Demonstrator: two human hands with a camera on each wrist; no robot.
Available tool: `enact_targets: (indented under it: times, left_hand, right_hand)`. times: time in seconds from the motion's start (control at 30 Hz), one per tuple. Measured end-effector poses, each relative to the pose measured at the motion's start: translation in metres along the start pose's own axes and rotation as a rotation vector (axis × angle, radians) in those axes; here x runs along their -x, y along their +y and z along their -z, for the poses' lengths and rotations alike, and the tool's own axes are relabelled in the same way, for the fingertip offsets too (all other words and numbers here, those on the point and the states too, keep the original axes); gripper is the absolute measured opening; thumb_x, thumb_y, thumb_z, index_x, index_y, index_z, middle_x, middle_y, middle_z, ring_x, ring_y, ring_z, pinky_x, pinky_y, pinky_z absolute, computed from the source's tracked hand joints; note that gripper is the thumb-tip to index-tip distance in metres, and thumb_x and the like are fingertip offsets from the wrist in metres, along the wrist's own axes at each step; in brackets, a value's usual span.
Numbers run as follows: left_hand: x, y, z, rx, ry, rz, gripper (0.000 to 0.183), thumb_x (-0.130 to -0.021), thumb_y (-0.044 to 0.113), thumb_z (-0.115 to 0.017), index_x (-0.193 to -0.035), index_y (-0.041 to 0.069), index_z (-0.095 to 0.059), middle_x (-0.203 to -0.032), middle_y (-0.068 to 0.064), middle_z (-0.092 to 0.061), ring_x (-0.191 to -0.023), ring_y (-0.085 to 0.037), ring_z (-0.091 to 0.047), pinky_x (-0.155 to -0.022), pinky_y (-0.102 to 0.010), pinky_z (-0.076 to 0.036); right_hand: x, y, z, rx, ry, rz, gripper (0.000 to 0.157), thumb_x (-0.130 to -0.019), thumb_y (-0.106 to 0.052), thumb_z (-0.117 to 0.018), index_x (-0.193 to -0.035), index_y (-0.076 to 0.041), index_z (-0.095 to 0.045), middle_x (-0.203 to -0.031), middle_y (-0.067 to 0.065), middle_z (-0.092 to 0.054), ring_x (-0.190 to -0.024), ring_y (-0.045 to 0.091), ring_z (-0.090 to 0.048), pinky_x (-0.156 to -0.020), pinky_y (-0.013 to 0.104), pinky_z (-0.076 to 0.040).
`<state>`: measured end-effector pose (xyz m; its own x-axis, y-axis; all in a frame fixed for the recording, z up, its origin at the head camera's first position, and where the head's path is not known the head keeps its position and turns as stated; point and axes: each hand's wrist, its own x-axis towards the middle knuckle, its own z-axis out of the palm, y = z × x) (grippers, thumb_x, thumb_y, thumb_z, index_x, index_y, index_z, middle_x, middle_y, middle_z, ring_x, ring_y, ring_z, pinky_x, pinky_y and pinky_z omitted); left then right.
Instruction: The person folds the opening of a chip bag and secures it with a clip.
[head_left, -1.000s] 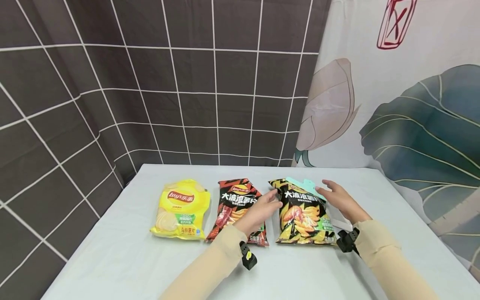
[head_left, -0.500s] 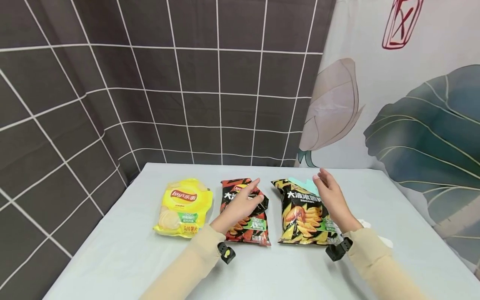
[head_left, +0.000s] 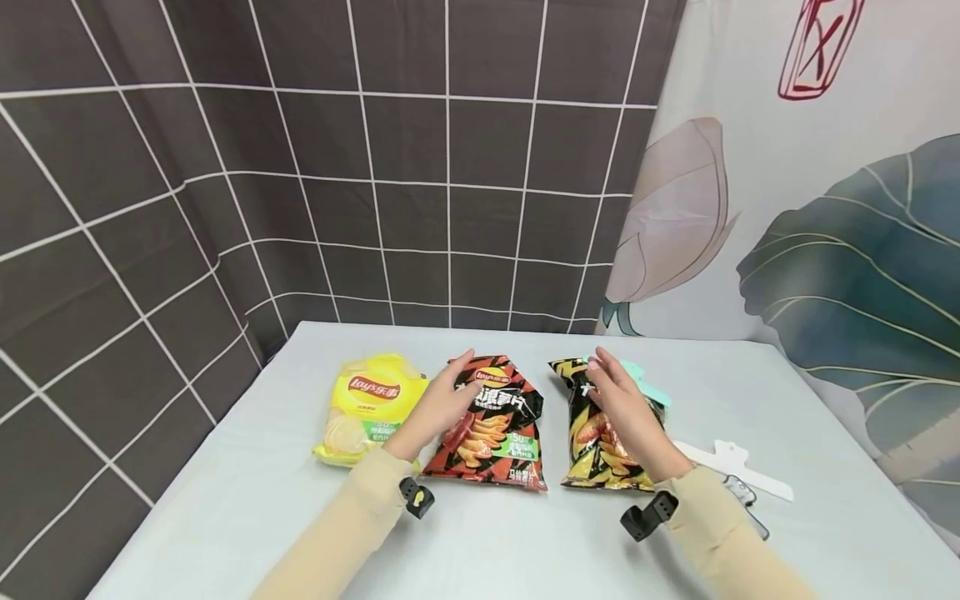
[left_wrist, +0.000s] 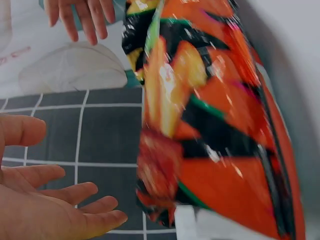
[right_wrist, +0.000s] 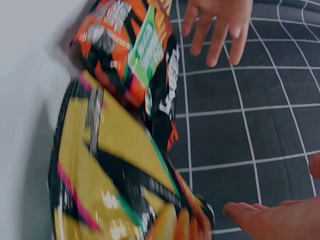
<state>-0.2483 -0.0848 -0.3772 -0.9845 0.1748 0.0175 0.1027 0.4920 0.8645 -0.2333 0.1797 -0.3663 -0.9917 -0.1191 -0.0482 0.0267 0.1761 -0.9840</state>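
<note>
My left hand (head_left: 437, 408) hovers over the left edge of a red and black chip bag (head_left: 491, 454), its fingers loosely spread and nothing held. To its left lies a yellow chip bag (head_left: 363, 400), partly covered by that hand and forearm. Above a black and yellow chip bag (head_left: 588, 429) my right hand (head_left: 628, 415) is held with extended fingers, hiding much of the bag's right half. In the left wrist view, a gap shows between the left hand (left_wrist: 57, 197) and the red bag (left_wrist: 215, 150). The right wrist view shows the right hand's fingers (right_wrist: 270, 217) beside the yellow and black bag (right_wrist: 115, 175).
A turquoise sealing clip (head_left: 651, 390) lies behind the black and yellow bag. Right of my right wrist are a white sealing clip (head_left: 735, 465) and a thin grey-framed item (head_left: 750, 504), partly hidden. Grid cloth (head_left: 390, 167) hangs behind the white table (head_left: 517, 542).
Both hands have moved left: the left from over the red bag toward the yellow one, the right across the black and yellow bag. The white clip has come into view. The bags stay put.
</note>
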Motion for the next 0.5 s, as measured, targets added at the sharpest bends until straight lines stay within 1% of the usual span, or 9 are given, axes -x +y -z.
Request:
enact_targets:
  times: [0.03,0.07,0.1,0.13,0.23,0.27,0.37,0.47,0.5]
  left_hand:
    - [-0.001,-0.002,0.001,-0.003,0.009,0.008,0.058,-0.098,0.023,-0.051,-0.152,0.018,-0.029,-0.156,-0.013,-0.030,-0.101,-0.029,-0.062,-0.096,-0.050,-0.047]
    - [-0.002,-0.005,0.002,-0.001,0.016,0.015,0.058,-0.098,0.023,-0.051,-0.152,0.018,-0.029,-0.156,-0.012,-0.029,-0.120,-0.032,-0.054,-0.105,-0.053,-0.039]
    - [-0.003,-0.007,0.003,-0.001,0.024,0.026,0.059,-0.098,0.024,-0.051,-0.152,0.018,-0.029,-0.157,-0.012,-0.028,-0.134,-0.034,-0.042,-0.111,-0.054,-0.032]
    - [-0.004,-0.009,0.003,0.003,0.031,0.038,0.059,-0.098,0.024,-0.051,-0.152,0.017,-0.028,-0.157,-0.012,-0.028,-0.143,-0.035,-0.027,-0.114,-0.055,-0.024]
    - [-0.006,-0.014,0.005,0.036,0.038,0.089,0.060,-0.099,0.024,-0.050,-0.153,0.019,-0.026,-0.157,-0.014,-0.026,-0.143,-0.038,-0.026,-0.114,-0.057,-0.023]
    - [-0.006,-0.015,0.005,0.061,0.038,0.107,0.060,-0.099,0.024,-0.050,-0.153,0.019,-0.025,-0.157,-0.015,-0.025,-0.141,-0.040,-0.030,-0.113,-0.057,-0.025]
    - [-0.008,-0.020,0.005,0.129,0.034,0.141,0.061,-0.099,0.022,-0.048,-0.154,0.017,-0.022,-0.157,-0.019,-0.023,-0.138,-0.041,-0.034,-0.112,-0.055,-0.030]
    - [-0.010,-0.026,0.005,0.199,0.029,0.168,0.063,-0.099,0.021,-0.047,-0.155,0.014,-0.018,-0.158,-0.020,-0.020,-0.139,-0.041,-0.032,-0.113,-0.054,-0.028]
    - [-0.010,-0.028,0.005,0.207,0.031,0.172,0.063,-0.099,0.021,-0.047,-0.155,0.013,-0.017,-0.158,-0.020,-0.019,-0.141,-0.041,-0.027,-0.113,-0.055,-0.026]
  right_hand:
    - [-0.001,0.000,-0.002,-0.022,-0.007,-0.014,0.066,-0.105,-0.038,-0.032,-0.155,-0.012,0.001,-0.161,0.018,-0.004,-0.146,0.038,-0.016,-0.118,0.048,-0.020]
    - [-0.001,0.001,-0.005,-0.047,-0.015,-0.026,0.065,-0.105,-0.037,-0.032,-0.155,-0.012,0.002,-0.161,0.017,-0.004,-0.147,0.036,-0.014,-0.118,0.047,-0.020]
    - [-0.002,0.001,-0.007,-0.072,-0.020,-0.038,0.065,-0.105,-0.036,-0.032,-0.155,-0.013,0.002,-0.161,0.017,-0.003,-0.148,0.034,-0.013,-0.118,0.047,-0.020]
    - [-0.003,0.002,-0.009,-0.093,-0.024,-0.052,0.064,-0.105,-0.035,-0.032,-0.156,-0.014,0.001,-0.161,0.017,-0.004,-0.148,0.032,-0.012,-0.118,0.047,-0.022]
    - [-0.005,0.004,-0.016,-0.126,-0.040,-0.087,0.065,-0.104,-0.036,-0.033,-0.156,-0.016,0.002,-0.161,0.018,-0.004,-0.148,0.033,-0.012,-0.117,0.049,-0.023]
    - [-0.006,0.005,-0.019,-0.137,-0.047,-0.097,0.066,-0.104,-0.036,-0.034,-0.156,-0.016,0.002,-0.161,0.017,-0.003,-0.148,0.033,-0.011,-0.116,0.051,-0.023]
    - [-0.009,0.008,-0.026,-0.147,-0.056,-0.125,0.066,-0.104,-0.034,-0.034,-0.156,-0.015,0.003,-0.161,0.017,-0.003,-0.148,0.033,-0.010,-0.116,0.052,-0.022]
    - [-0.012,0.012,-0.031,-0.168,-0.064,-0.156,0.065,-0.105,-0.032,-0.034,-0.156,-0.014,0.002,-0.162,0.016,-0.005,-0.149,0.033,-0.010,-0.117,0.051,-0.021]
    - [-0.013,0.014,-0.033,-0.172,-0.068,-0.164,0.065,-0.105,-0.032,-0.034,-0.155,-0.013,0.001,-0.162,0.016,-0.005,-0.148,0.034,-0.010,-0.117,0.051,-0.020]
